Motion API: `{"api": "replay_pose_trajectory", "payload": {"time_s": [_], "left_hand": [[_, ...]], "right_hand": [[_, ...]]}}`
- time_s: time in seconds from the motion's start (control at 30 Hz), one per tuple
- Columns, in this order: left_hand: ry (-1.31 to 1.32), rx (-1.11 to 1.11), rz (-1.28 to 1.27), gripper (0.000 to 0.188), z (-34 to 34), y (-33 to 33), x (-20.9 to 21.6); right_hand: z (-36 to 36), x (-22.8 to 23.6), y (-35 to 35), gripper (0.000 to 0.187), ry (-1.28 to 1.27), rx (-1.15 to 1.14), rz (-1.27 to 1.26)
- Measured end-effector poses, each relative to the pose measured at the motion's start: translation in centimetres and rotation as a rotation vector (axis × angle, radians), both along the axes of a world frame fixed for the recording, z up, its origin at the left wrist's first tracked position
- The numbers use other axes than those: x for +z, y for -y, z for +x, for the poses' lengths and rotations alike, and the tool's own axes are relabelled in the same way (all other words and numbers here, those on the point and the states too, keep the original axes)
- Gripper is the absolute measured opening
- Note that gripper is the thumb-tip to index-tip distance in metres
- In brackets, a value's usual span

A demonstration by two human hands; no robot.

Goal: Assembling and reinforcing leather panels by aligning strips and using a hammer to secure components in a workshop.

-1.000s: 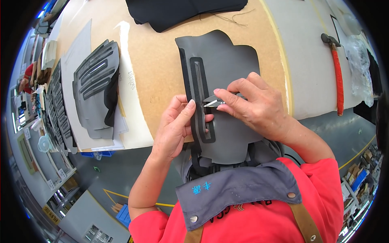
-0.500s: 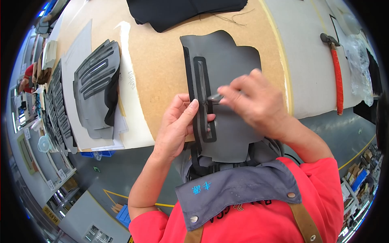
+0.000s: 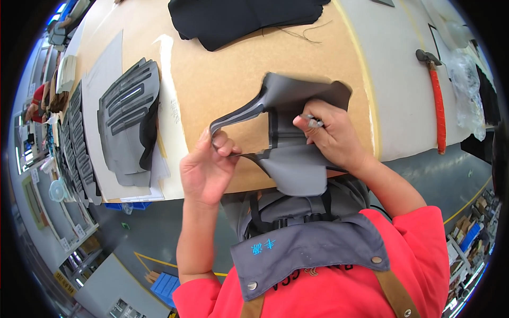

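Note:
A flexible grey sheet piece (image 3: 300, 170) with black-banded edges is bent up over the near edge of the table. My left hand (image 3: 205, 172) pinches its left strip and draws it away, so a long slot gapes and the tan board shows through. My right hand (image 3: 339, 139) is closed around a small silver metal tool (image 3: 313, 121), whose kind is mostly hidden in the fist. That hand rests against the right part of the grey piece.
Black fabric pieces (image 3: 244, 21) lie at the far side, loose threads beside them. Stacked grey slotted pieces (image 3: 124, 151) lie on the left. At the right are a red-handled hammer (image 3: 438, 106) and clear plastic bags (image 3: 466, 90). Blue bins (image 3: 165, 286) stand on the floor.
The grey piece went from nearly flat to bent, its slot pulled wide. My left hand shifted left with the strip; my right hand drew back from the slot, still holding the tool.

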State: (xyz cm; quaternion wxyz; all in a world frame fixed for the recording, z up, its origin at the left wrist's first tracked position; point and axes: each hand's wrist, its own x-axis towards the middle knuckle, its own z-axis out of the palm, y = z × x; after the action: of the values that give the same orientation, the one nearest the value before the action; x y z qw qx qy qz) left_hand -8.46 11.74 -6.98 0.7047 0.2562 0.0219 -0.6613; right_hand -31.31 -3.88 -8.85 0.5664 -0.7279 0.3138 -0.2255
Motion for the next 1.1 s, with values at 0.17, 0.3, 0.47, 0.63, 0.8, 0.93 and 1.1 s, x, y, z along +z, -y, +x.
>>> {"api": "replay_pose_trajectory", "payload": {"time_s": [0.17,0.3,0.47,0.63,0.8,0.93,1.1], "left_hand": [[0.450,-0.245,0.218,0.018,0.8,2.8,1.2],[0.679,-0.381,0.349,0.017,1.5,4.1,1.6],[0.816,-0.522,0.313,0.019,1.6,5.4,2.1],[0.882,-0.695,0.266,0.018,1.8,5.8,3.9],[0.891,-0.871,0.149,0.021,2.4,6.9,4.5],[1.284,-0.920,0.282,0.035,5.2,5.7,3.3],[0.767,-0.495,0.440,0.047,4.8,2.2,2.3]], "right_hand": [[-1.5,0.2,-0.2,0.012,0.068,-0.018,-0.100],[-6.5,1.1,3.3,0.022,-0.222,-0.416,-0.217],[-11.5,1.6,7.8,0.043,-0.660,-0.447,-0.573],[-7.0,4.2,6.1,0.065,-0.183,-0.145,-0.276],[-3.7,4.2,5.6,0.054,-0.168,0.070,0.711],[-3.8,3.7,4.9,0.042,-0.151,-0.095,0.696],[-4.3,3.1,4.9,0.034,-0.108,-0.207,0.691]]}}
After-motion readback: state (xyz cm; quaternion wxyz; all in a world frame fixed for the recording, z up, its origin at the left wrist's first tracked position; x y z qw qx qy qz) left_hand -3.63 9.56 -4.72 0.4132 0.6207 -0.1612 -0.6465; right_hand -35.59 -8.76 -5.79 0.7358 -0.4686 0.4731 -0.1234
